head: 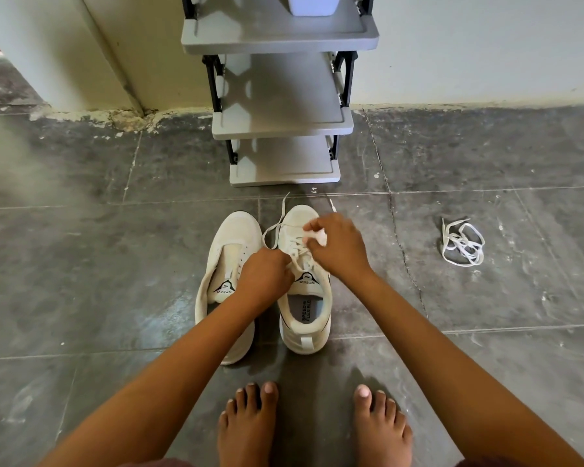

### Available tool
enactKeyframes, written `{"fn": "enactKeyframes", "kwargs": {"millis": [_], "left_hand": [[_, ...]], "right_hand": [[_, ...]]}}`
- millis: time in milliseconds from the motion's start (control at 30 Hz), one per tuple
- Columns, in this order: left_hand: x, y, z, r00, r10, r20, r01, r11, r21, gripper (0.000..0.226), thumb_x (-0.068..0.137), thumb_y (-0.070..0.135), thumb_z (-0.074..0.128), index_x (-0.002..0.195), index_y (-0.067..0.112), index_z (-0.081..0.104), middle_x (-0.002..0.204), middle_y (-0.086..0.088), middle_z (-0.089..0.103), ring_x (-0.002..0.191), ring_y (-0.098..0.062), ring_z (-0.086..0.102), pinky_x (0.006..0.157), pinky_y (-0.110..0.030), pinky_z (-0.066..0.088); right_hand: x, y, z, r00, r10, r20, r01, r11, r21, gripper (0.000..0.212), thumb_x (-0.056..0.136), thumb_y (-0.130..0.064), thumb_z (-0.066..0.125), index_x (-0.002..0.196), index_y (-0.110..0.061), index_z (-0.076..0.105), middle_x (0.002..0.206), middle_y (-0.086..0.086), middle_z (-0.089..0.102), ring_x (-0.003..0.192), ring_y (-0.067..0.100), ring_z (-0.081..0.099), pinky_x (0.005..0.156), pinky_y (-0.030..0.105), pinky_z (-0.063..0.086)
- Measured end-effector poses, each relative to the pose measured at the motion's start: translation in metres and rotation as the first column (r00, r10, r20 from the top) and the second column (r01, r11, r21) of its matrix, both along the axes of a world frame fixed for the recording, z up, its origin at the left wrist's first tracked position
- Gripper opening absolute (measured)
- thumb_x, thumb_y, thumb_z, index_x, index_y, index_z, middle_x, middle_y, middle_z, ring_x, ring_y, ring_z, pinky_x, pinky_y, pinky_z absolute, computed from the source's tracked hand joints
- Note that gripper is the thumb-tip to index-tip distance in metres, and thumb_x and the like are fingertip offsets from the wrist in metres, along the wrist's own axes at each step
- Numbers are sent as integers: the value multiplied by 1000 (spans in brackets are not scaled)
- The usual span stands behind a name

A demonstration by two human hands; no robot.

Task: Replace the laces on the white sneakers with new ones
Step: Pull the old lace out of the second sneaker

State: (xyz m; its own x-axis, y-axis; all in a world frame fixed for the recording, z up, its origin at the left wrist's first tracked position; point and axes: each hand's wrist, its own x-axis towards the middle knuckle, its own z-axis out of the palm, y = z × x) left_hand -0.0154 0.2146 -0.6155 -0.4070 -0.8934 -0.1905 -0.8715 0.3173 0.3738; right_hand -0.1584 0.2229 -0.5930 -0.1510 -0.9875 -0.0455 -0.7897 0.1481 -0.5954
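Two white sneakers stand side by side on the dark tiled floor. The left sneaker (226, 264) has no lace in its eyelets. The right sneaker (304, 308) is partly laced with a white lace (275, 230) whose loose ends trail past its toe. My left hand (263, 278) pinches the lace near the tongue of the right sneaker. My right hand (339, 246) is over the right sneaker's eyelets, fingers curled round a bunch of the white lace. A loose tangle of white lace (462, 244) lies on the floor to the right.
A grey shoe rack (284, 124) with several shelves stands against the wall just beyond the sneakers. My bare feet (314, 429) are on the floor near the bottom of the view. A wall corner with chipped plaster (125, 116) is at the left.
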Motion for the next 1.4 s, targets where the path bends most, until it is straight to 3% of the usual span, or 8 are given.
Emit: {"fn": "enactKeyframes", "kwargs": {"millis": [100, 500, 567, 633, 733, 967, 1233, 1400], "left_hand": [[-1, 0, -1, 1000, 0, -16, 0, 1000, -1, 22, 88, 20, 52, 69, 9, 51, 81, -15, 62, 78, -30, 56, 60, -29, 31], [0, 1, 4, 1000, 13, -10, -13, 1000, 8, 21, 88, 19, 51, 68, 13, 46, 80, -15, 61, 71, -24, 48, 60, -29, 30], [0, 1, 3, 1000, 15, -7, -15, 1000, 12, 22, 87, 18, 52, 68, 12, 46, 80, -16, 61, 75, -29, 54, 60, -30, 31], [-1, 2, 3, 1000, 10, -1, -10, 1000, 8, 21, 87, 18, 53, 68, 11, 46, 82, -17, 61, 79, -32, 56, 62, -31, 32], [-2, 1, 1, 1000, 7, 4, -7, 1000, 9, 19, 87, 19, 54, 73, 7, 53, 83, -18, 62, 81, -33, 57, 63, -32, 35], [0, 2, 0, 1000, 2, -13, -2, 1000, -7, 19, 88, 20, 53, 88, 4, 63, 89, -15, 64, 84, -31, 58, 64, -30, 34], [-1, 2, 2, 1000, 3, 0, -3, 1000, -3, 18, 88, 20, 53, 73, 11, 50, 83, -16, 62, 78, -28, 53, 63, -31, 32], [-1, 3, 0, 1000, -4, 0, 4, 1000, -12, 19, 87, 20, 54, 78, 4, 58, 83, -17, 63, 81, -32, 56, 64, -34, 35]], "right_hand": [[-6, 22, -27, 956, 230, -180, -176, 946, 273, 49, 84, -31, 61, 131, -25, 50, 130, 4, 45, 120, 26, 42, 96, 38, 36], [0, 12, -33, 797, 248, -550, -275, 961, 34, 22, 91, -24, 47, 106, -14, 60, 113, 4, 55, 101, 22, 52, 73, 28, 32], [0, 12, -26, 897, 196, -396, -224, 974, -25, 18, 91, -22, 52, 102, -13, 63, 109, 3, 56, 101, 21, 52, 77, 29, 35], [4, 9, -10, 986, 145, 85, -135, 984, -112, 9, 89, -14, 59, 90, -8, 65, 96, 1, 59, 91, 16, 54, 79, 28, 41], [8, 7, 11, 864, 165, 475, -53, 969, -241, 8, 87, -6, 62, 81, -11, 60, 83, -10, 55, 75, 3, 54, 70, 13, 43], [-11, 17, -24, 959, 267, -99, -249, 955, 159, 49, 85, -28, 62, 132, -17, 49, 127, 2, 49, 114, 19, 50, 87, 35, 46], [1, 17, -31, 916, 210, -343, -204, 977, 55, 22, 94, -24, 52, 109, -12, 62, 115, 3, 51, 96, 22, 56, 73, 34, 47], [5, 5, 5, 923, 107, 370, -77, 992, -96, 4, 84, -18, 69, 82, -17, 66, 87, -10, 57, 83, 7, 57, 78, 28, 47]]}}
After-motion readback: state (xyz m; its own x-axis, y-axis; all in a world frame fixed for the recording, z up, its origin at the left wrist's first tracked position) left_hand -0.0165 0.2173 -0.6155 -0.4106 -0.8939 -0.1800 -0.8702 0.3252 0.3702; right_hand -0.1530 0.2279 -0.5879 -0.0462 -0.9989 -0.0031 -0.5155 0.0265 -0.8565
